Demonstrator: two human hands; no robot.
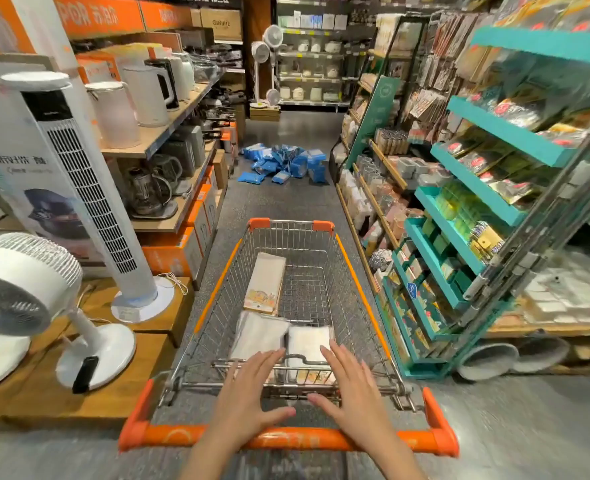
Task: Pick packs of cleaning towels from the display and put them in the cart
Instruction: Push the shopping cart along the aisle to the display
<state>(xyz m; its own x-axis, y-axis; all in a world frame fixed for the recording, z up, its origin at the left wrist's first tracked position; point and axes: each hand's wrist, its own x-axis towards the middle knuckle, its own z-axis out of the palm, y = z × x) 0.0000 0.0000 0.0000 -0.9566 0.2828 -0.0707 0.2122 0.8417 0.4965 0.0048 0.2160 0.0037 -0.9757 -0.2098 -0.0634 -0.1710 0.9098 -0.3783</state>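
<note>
Orange-trimmed cart stood in the aisle. My left hand and right hand hovered above its near end, fingers straight, holding nothing. Two towel packs lay inside below them; a third pack lay farther forward.

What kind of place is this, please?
Most likely a supermarket's housewares aisle. An orange-handled wire shopping cart stands between a shelf of boxed kettles and a teal display rack of packaged goods, with display fans at left.
</note>
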